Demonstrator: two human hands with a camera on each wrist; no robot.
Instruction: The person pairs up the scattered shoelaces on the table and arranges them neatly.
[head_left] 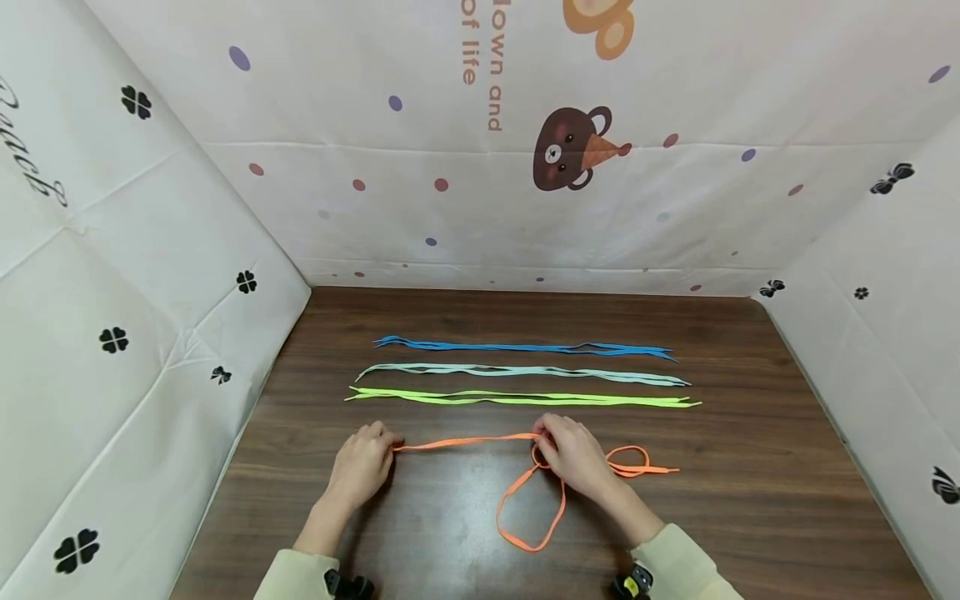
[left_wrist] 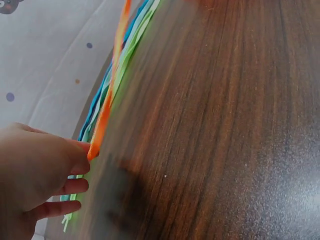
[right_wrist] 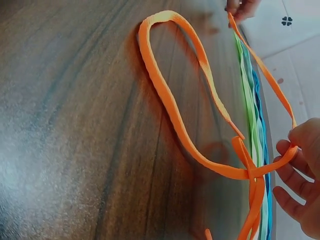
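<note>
An orange shoelace (head_left: 465,441) runs between the two hands, its left stretch nearly straight. My left hand (head_left: 363,463) pinches one end of it between thumb and forefinger, the other fingers loosely bent. Further along, my right hand (head_left: 573,454) pinches the lace between thumb and fingertips, as the right wrist view also shows. From there the orange lace (right_wrist: 170,100) drops into a wide loop on the table in front of the right hand. More of it lies looped to the right of that hand, with one tip pointing right.
Behind the hands lie a lime green lace (head_left: 525,398), a pale mint lace (head_left: 517,371) and a blue lace (head_left: 517,347), stretched out side by side on the brown wooden table (head_left: 300,400). White patterned cloth (head_left: 480,217) encloses the back and both sides.
</note>
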